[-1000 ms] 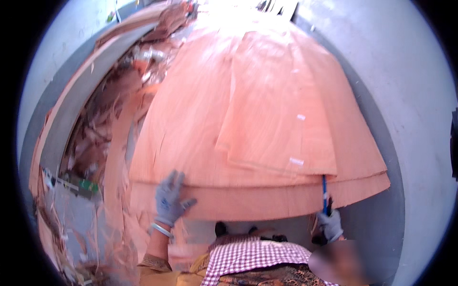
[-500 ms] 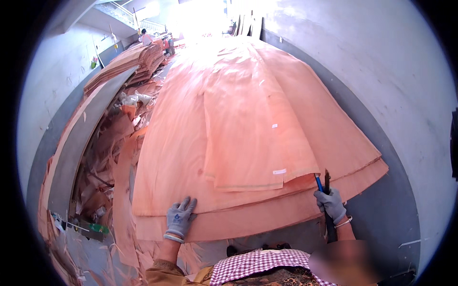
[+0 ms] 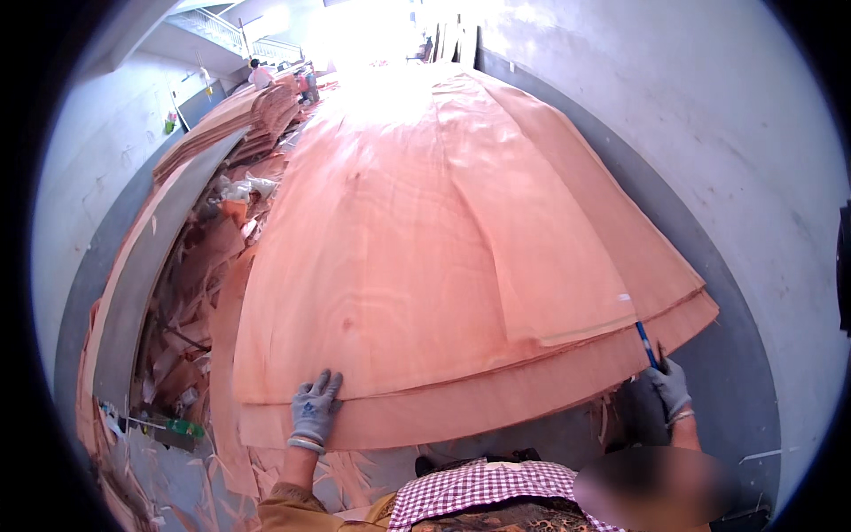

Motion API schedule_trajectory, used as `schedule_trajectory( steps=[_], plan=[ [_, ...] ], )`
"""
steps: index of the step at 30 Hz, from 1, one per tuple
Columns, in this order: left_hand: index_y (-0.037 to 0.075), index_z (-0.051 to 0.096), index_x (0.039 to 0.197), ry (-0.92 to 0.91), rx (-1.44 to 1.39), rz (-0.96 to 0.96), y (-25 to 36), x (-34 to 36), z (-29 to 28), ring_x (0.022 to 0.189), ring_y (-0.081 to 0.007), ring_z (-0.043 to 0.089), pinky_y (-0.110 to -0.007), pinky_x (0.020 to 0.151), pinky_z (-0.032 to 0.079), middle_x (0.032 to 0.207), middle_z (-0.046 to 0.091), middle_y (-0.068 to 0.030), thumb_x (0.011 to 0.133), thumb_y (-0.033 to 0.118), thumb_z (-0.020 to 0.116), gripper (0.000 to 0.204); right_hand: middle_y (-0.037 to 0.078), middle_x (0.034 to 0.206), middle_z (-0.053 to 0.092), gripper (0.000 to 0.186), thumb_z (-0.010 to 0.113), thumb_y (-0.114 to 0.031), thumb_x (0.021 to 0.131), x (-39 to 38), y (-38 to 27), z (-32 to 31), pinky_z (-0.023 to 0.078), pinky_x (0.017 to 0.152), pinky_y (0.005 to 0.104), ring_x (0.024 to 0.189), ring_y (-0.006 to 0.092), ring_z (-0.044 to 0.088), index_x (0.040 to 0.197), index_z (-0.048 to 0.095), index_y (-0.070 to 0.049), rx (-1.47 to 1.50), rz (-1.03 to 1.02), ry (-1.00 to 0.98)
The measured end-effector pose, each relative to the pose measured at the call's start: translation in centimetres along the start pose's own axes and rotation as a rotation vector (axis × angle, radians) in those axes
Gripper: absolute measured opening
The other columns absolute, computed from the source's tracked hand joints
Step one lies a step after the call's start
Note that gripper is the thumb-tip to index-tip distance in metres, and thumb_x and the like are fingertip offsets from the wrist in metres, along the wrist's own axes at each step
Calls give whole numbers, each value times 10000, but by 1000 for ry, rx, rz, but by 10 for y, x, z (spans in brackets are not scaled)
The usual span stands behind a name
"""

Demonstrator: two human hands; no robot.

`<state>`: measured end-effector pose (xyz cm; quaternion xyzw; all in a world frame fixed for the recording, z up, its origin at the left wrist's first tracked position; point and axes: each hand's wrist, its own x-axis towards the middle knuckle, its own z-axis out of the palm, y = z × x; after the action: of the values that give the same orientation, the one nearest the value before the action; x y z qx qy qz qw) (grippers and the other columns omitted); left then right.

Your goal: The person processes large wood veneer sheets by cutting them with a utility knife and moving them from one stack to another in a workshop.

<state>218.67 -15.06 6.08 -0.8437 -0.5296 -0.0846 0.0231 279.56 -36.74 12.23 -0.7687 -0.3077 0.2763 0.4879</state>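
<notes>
My left hand (image 3: 316, 408), in a grey glove, rests open at the near left edge of a broad stack of thin pinkish wood sheets (image 3: 372, 257). My right hand (image 3: 668, 388), also gloved, is closed on a blue rod (image 3: 646, 344) with a dark piece alongside it, at the near right edge. The rod's far end meets the front edge of a narrower upper sheet (image 3: 558, 275), which has a small white strip on it. The stack's lower layers stick out toward me along the front.
Left lie torn veneer scraps (image 3: 186, 328), a long grey board (image 3: 133, 284) and piled sheets (image 3: 266, 115). A person (image 3: 260, 78) is at the back left near a staircase. A wall (image 3: 736, 151) runs along the right; boards (image 3: 448, 43) lean at the back.
My right hand and the rod have moved right, with the upper sheet shifted the same way. My left hand has moved slightly left since half a second ago, still at the front edge.
</notes>
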Motion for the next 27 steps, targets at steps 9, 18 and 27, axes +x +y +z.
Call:
schedule_trajectory(
  steps=[9,18,27],
  plan=[
    [222,505,1292,-24,84,-40,7,0,-2,991,-326,525,-407,852,449,1310,507,-98,734,199,654,578,82,601,560,190,593,-195,826,-29,2,37,435,515,337,541,187,544,785,568,-11,-561,-169,-51],
    [214,498,1296,-7,147,-57,10,-4,-1,1004,-319,524,-410,843,455,1316,501,-100,738,189,648,579,1,555,526,178,619,-195,830,-9,-50,25,398,425,244,458,78,503,732,551,-63,-15,48,-186],
    [254,511,1283,39,125,-60,3,-8,9,986,-291,533,-418,797,447,1313,513,-70,737,193,608,557,9,564,560,165,654,-197,815,11,-40,3,391,419,216,438,80,500,747,590,-61,99,91,-191]
  ],
)
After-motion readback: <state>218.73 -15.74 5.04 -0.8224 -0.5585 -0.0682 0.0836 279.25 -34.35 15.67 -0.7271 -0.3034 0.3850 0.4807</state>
